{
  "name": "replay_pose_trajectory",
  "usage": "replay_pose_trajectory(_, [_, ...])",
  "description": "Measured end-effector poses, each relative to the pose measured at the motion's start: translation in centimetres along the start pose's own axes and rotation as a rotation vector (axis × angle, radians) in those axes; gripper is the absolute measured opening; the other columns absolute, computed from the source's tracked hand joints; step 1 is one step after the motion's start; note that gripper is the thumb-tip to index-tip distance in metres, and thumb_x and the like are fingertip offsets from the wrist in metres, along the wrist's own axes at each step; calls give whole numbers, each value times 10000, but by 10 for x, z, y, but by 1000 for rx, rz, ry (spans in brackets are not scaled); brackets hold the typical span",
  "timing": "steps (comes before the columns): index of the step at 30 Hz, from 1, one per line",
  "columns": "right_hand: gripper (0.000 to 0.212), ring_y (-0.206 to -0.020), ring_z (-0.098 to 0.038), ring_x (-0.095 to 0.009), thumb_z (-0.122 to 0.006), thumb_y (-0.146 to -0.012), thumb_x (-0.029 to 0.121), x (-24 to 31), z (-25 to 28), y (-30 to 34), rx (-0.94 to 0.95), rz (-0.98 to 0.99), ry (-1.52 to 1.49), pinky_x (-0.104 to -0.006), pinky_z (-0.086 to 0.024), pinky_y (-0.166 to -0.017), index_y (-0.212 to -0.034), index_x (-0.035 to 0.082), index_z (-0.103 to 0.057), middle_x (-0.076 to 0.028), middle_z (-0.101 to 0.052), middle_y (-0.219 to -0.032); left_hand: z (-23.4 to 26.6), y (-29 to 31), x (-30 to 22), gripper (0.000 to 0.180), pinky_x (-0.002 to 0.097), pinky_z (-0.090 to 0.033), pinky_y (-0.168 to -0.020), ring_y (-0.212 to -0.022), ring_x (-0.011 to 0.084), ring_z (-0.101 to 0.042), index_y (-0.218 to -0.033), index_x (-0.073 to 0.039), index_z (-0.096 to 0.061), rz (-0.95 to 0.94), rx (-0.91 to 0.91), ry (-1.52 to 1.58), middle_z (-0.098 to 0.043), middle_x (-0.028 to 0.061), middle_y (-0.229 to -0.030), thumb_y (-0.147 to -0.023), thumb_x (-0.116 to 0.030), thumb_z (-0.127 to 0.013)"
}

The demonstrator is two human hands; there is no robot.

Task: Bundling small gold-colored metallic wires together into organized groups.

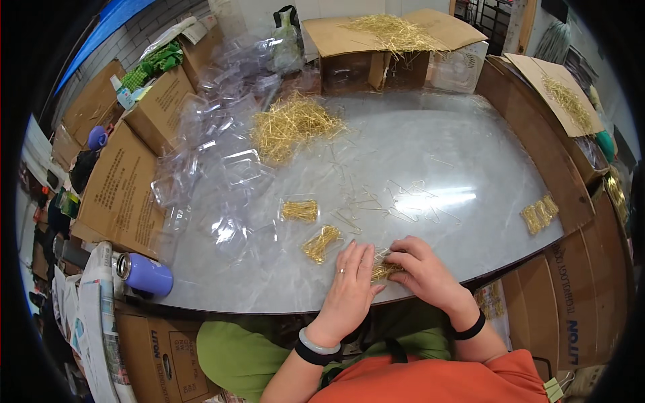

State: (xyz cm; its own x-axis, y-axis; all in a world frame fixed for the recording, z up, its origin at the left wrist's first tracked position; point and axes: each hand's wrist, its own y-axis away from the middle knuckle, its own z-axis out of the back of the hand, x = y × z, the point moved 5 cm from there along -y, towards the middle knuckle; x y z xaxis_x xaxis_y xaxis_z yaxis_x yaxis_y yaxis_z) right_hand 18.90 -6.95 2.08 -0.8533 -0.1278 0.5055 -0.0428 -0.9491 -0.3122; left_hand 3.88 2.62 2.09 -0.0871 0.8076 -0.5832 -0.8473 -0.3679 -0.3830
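At the near edge of the table, my right hand [418, 269] has its fingers curled over a small bundle of bent gold wire pieces [384, 271]. My left hand [351, 277] lies on the bundle's left side, fingers stretched out and its thumb close against the wires. Fingers partly hide the bundle. Just left of my left hand is a loose gold wire bundle [322, 244]. Beyond it, another gold bundle [299, 210] sits in a clear plastic tray. Several single bent wires [403, 201] lie scattered past my hands.
A big heap of gold wire [295, 126] stands far left of centre, beside piled clear plastic trays [222, 144]. Cardboard boxes [121, 195] wall the left side; a cardboard barrier [537, 144] lines the right. A purple bottle [149, 274] is near left, small gold bundles [539, 215] far right.
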Motion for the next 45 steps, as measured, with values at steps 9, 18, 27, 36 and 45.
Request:
replay_pose_trajectory(9, [844, -1249, -493, -385, -875, -736, 355, 18, 12, -8, -89, -100, 165, -513, -377, -1095, -1410, 20, -494, -176, -541, -1315, -1, -2, 3, 764, 558, -256, -1216, -1450, 494, -316, -1523, 87, -312, 6, 74, -36, -365, 298, -1523, -901, -103, -714])
replay_pose_trajectory(18, [788, -1274, -496, -379, -857, -764, 355, 19, 20, 1, -100, -164, 129, -500, -356, -1117, -1382, 1, -521, -174, -559, -1327, -7, -8, -1, 729, 568, -233, -1221, -1480, 457, -293, -1529, 64, -319, 5, 188, -178, -362, 274, -1548, -933, -140, -686])
replay_pose_trajectory(27, [618, -1332, -501, -357, -821, -805, 209, 16, 8, -1, -5, 3, -114, -489, -381, -1149, -1351, 52, -579, -164, -556, -1408, -1, -6, 0, 717, 570, -255, -1213, -1458, 450, -325, -1522, 46, -352, 11, 108, -43, -408, 252, -1508, -918, -123, -699])
replay_pose_trajectory(36, [666, -1256, -533, -377, -837, -791, 174, 13, 10, 2, -40, -126, -4, -434, -456, -1066, -1383, 68, -553, -177, -574, -1332, -6, -7, -2, 605, 569, -268, -1208, -1403, 442, -402, -1434, 41, -460, 22, 108, -26, -485, 225, -1407, -907, -119, -712])
replay_pose_trajectory(45, [686, -1308, -508, -411, -787, -824, 64, 28, 5, 7, -67, -137, -108, -450, -454, -1089, -1438, 22, -483, -228, -473, -1480, -11, -9, -7, 580, 551, -315, -1195, -1407, 424, -413, -1412, 65, -468, -31, 111, -173, -473, 237, -1431, -909, -114, -695])
